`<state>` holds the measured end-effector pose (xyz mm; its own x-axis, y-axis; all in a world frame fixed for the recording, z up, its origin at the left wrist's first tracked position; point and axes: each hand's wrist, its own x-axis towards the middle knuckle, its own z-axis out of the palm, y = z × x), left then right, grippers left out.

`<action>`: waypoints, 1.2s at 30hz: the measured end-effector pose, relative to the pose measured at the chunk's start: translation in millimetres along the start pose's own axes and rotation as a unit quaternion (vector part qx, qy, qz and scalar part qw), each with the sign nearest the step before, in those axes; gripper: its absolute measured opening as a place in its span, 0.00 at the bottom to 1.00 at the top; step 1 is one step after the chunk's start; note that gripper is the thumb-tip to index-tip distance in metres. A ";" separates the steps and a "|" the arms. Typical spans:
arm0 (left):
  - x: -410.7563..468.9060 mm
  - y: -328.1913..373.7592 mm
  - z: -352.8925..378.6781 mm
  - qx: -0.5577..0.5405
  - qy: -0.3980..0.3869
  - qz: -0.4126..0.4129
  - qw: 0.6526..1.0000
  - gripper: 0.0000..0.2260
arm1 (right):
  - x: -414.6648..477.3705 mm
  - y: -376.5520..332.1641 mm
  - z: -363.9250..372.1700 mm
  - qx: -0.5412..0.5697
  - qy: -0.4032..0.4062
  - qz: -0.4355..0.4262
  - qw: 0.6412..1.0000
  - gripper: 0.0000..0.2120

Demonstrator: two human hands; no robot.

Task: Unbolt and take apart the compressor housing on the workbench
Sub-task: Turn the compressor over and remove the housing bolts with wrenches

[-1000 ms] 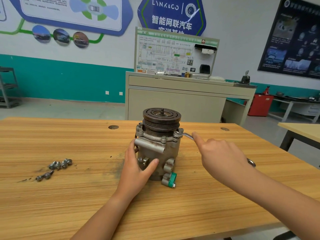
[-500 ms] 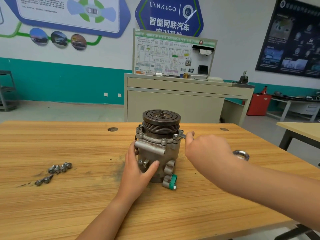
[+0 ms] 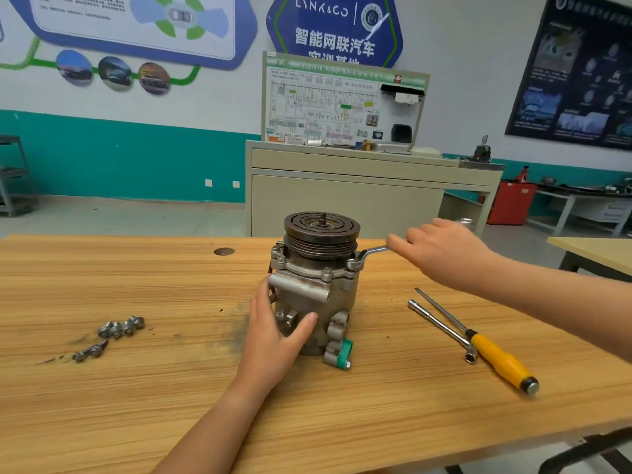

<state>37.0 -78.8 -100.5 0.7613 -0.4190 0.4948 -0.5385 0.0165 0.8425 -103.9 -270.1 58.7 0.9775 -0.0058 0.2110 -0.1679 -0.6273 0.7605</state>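
Observation:
A grey metal compressor (image 3: 316, 289) stands upright on the wooden workbench (image 3: 171, 388), its dark grooved pulley on top. My left hand (image 3: 277, 333) grips the housing's left side, thumb across the front. A ring wrench (image 3: 371, 252) sits on a bolt at the housing's upper right flange. My right hand (image 3: 441, 251) holds the wrench handle behind and to the right of the compressor, index finger stretched along the shaft. Several removed bolts (image 3: 119, 328) lie in a loose group on the bench at the left.
A yellow-handled screwdriver (image 3: 496, 357) and a thin socket bar (image 3: 441, 328) lie on the bench to the right of the compressor. A beige training cabinet (image 3: 359, 193) stands behind the bench. Another table edge (image 3: 595, 254) shows at far right.
My right hand swung the wrench handle away from me, from front right of the compressor to behind it. The screwdriver and socket bar, hidden before by my arm, are uncovered. The left hand kept its hold.

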 end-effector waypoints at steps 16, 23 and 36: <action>76.4 119.1 -0.2 0.487 -0.228 0.409 0.737 0.13 | -0.9 -112.5 55.9 0.871 0.129 0.462 0.105 0.06; 106.4 131.4 2.7 0.477 -0.318 0.362 0.735 0.11 | -8.4 -131.2 53.5 0.897 0.070 0.433 0.059 0.04; 44.6 70.6 -165.3 0.346 -0.031 0.038 0.937 0.10 | -14.4 -137.6 53.5 0.917 -0.038 0.374 0.130 0.10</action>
<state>92.6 53.8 16.3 0.7006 -0.4928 0.5161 -0.7116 -0.5357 0.4545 -88.0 -225.4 -81.9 0.7858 -0.5633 -0.2554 0.0246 0.4411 -0.8971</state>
